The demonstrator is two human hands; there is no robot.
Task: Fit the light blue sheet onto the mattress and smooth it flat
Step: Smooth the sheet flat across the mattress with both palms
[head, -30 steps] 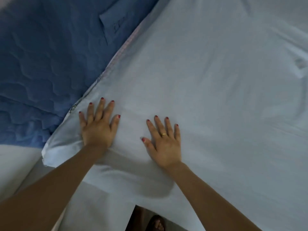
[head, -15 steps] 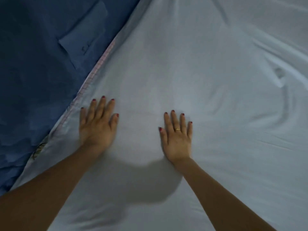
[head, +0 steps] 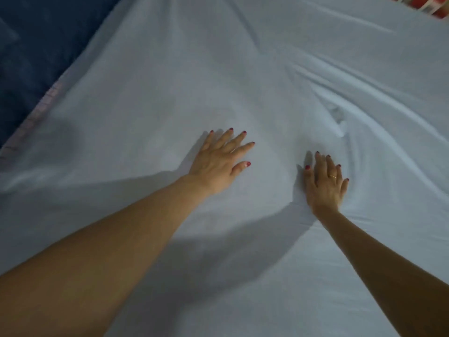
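On the light blue sheet [head: 218,76], which covers the mattress up to its left hem beside the dark blue quilt [head: 36,45], both hands press flat: left hand [head: 218,164] with fingers [head: 239,138] spread, right hand [head: 324,183] likewise, gripping nothing. Smoothing seems the step in hand. Creases [head: 340,117] just beyond the right hand probably call for an outward sweep next.

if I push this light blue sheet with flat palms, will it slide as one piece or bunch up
Probably bunch. The light blue sheet looks thin and floppy: ridged folds fan out beyond the right hand. It likely weighs little, since it puckers around that palm. Near the left hand it lies smoother, so spreading strokes should flatten it.
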